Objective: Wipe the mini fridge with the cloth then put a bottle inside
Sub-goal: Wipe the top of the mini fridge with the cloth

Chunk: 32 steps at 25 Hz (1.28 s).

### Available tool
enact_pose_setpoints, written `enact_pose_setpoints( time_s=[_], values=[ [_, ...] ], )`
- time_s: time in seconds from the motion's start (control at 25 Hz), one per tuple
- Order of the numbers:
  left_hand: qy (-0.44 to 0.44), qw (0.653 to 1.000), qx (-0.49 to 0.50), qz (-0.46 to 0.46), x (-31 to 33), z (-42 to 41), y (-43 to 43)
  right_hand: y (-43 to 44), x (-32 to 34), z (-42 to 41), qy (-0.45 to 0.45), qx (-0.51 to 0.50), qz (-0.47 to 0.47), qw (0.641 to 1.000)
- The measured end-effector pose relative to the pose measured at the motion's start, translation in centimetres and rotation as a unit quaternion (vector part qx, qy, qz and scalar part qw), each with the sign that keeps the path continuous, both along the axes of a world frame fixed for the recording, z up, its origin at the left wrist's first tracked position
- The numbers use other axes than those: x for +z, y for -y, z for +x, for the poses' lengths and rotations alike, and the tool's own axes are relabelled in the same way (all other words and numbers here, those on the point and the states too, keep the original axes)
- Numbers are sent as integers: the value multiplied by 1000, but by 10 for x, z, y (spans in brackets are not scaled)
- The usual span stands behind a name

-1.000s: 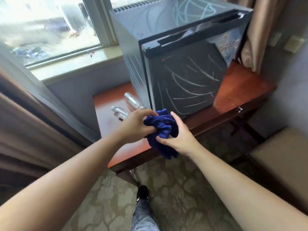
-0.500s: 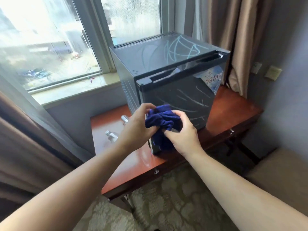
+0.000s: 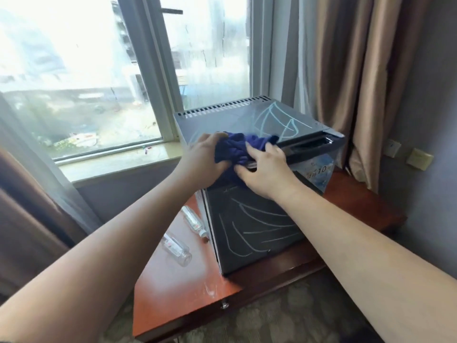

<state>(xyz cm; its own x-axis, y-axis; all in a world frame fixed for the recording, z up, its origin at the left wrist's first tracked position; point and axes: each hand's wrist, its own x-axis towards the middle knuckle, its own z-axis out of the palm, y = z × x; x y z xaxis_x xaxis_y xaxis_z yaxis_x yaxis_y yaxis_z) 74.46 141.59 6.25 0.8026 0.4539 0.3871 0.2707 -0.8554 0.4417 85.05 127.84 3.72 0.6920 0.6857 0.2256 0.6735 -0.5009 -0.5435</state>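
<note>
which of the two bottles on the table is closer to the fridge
The farther bottle, the one lying with its end almost against the fridge door's lower left edge. The other bottle lies nearer the camera, out on the open table.

I see the dark mini fridge (image 3: 257, 231) upright on the table, door shut, chalk-like lines across it. The bunched blue cloth (image 3: 237, 147) lies on its top front edge. Two clear bottles (image 3: 176, 249) lie beside it on their sides.

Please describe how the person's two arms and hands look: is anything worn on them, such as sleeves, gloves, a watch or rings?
Both forearms are bare as far as the picture shows; no sleeve appears. The left hand and the right hand wear no gloves. No watch, bracelet or ring shows on the visible parts. The fingernails look short and unpainted.
</note>
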Motion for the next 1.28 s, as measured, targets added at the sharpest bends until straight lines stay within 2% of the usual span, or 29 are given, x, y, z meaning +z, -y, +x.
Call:
enact_pose_setpoints(
  time_s=[0.04,0.08,0.24,0.32,0.4,0.56,0.76,1.0,1.28],
  values=[
    [-32,999,13,-2,-3,6,1,1,-3,7,10,7,-69,998],
    [-43,999,22,-5,-5,10,4,3,-6,14,27,16,-89,996],
    [-87,995,11,-43,6,25,20,15,1,43,85,50,26,995],
    [-125,990,-9,-60,7,35,30,24,6,60,111,35,51,992],
    [-153,987,-12,-40,4,52,41,37,5,81,127,28,55,990],
    [-175,984,-2,-18,-2,105,65,62,-4,135,120,71,20,990],
    [-179,984,-6,14,-1,166,77,65,-1,199,38,109,-3,993],
    [-180,983,-19,19,9,219,23,15,14,255,38,121,-51,991],
    [-214,976,-28,40,19,331,-68,-76,28,345,46,85,-98,991]
  ],
)
